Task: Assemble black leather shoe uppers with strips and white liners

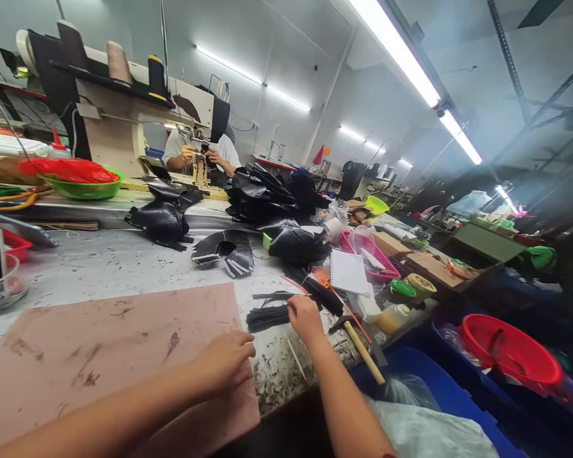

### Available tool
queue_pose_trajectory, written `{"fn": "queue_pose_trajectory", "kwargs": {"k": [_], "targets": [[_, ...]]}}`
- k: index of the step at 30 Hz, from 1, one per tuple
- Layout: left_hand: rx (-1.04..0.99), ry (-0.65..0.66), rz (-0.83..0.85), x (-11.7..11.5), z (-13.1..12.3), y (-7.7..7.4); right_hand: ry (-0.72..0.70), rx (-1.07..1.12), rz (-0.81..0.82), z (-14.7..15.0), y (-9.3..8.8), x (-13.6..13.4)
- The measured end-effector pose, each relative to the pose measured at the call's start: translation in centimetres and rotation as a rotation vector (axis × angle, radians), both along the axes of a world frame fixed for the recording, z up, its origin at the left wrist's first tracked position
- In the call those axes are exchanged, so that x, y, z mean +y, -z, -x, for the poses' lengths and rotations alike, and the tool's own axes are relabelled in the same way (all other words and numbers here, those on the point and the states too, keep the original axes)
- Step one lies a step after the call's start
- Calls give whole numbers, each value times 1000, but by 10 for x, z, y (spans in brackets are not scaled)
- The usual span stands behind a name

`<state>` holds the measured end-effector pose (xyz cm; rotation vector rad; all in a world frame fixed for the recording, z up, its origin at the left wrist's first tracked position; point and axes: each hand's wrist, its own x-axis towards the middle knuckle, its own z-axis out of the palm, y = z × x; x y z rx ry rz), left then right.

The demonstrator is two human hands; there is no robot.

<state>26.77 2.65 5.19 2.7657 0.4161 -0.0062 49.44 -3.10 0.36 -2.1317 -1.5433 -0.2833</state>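
Observation:
My right hand (306, 318) is at a bundle of thin black strips (270, 318) on the worktable, its bent fingers closed on the bundle's right end. A few loose black strips (274, 296) lie just behind. My left hand (226, 359) is over the right edge of a stained pink sheet (138, 343), fingers loosely bent and apart, with nothing visible in them. Right of my right hand lies a hammer (363, 350) with a wooden handle. A thin pale stick (296, 357) rests on the table between my forearms.
Black leather-like pieces (224, 249) and a darker pile (262, 194) lie farther back. A white notepad (348, 271), pink basket (382, 257) and jar (394, 318) stand right. A red basin (510, 350) is beyond the edge. Across the table, a person (224, 152) works at a sewing machine (109, 127).

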Motion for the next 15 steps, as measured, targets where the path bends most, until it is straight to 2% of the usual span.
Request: {"fn": "queue_pose_trajectory", "kwargs": {"k": [4,7,9,12,15], "targets": [[-1,15,-86,13,-61,15,81,43,-25,-21,-1,41],[-3,-23,-113,20,-93,26,233,119,-120,-35,-6,58],[3,-61,-114,22,-101,31,400,192,-241,-43,-13,57],[12,-99,-74,19,-100,36,660,315,-435,-50,-25,39],[-7,-158,-10,15,-93,39,771,411,-594,-55,-31,21]]}}
